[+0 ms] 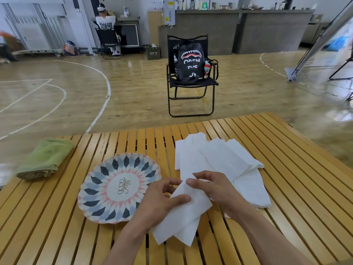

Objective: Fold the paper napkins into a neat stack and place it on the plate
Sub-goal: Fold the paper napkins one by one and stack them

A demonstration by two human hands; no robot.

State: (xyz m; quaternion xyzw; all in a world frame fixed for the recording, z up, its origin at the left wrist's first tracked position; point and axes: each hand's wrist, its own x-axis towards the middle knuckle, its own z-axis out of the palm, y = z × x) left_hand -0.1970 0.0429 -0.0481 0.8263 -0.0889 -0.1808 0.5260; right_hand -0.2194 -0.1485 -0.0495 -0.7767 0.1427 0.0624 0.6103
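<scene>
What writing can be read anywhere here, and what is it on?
"Life's GOOD", turned sideways, in the middle of the plate.
"OPEN THE", then a partly hidden third line, on the backpack.
Print on the seated person's shirt and the green box label: too blurred to read.

The napkins (219, 161) are thin, matt white paper, faintly textured. My table (286, 169) is smooth, satin-finished wooden slats. The plate (89, 190) has a glossy printed surface. At the table's left edge, the green towel (44, 159) is soft, matt cloth.
</scene>
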